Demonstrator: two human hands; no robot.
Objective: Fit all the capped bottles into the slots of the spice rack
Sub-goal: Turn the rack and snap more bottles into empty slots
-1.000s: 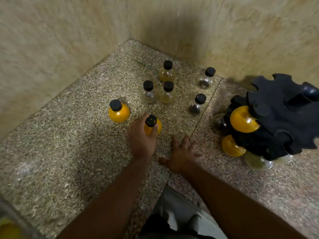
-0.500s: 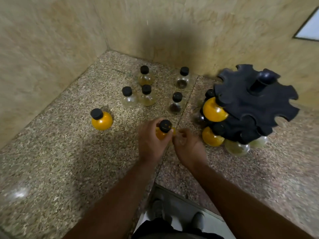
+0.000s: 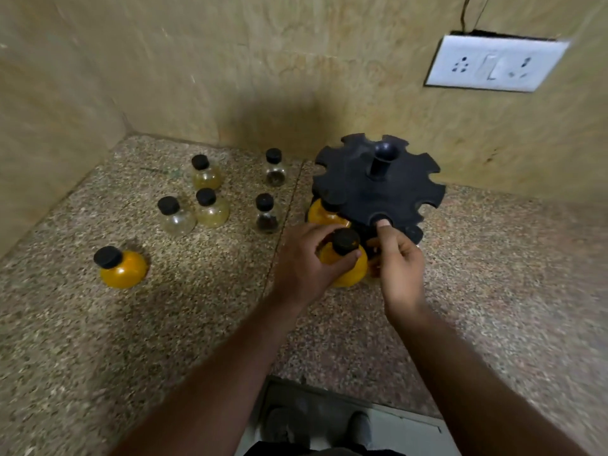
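Note:
My left hand [image 3: 304, 258] grips a round orange bottle with a black cap [image 3: 348, 268] and holds it against the front of the black spice rack [image 3: 378, 189]. My right hand [image 3: 399, 263] holds the rack's front edge, thumb on the notched top disc, fingers curled below. Another orange bottle [image 3: 324, 214] sits in a lower slot on the rack's left. Loose on the counter stand an orange bottle [image 3: 122, 268], a clear bottle [image 3: 174, 216], two yellowish bottles [image 3: 205, 173] [image 3: 211, 209] and two dark-filled bottles [image 3: 274, 172] [image 3: 266, 216].
The speckled stone counter [image 3: 184, 317] meets tiled walls at the left and behind the rack. A white wall socket [image 3: 493, 64] is on the wall at upper right. The counter's front edge and the floor with my shoes [image 3: 312, 422] show below.
My left hand lifted the orange bottle from the counter and carried it right to the rack. My right hand left the counter and took hold of the rack's edge. The view swung right.

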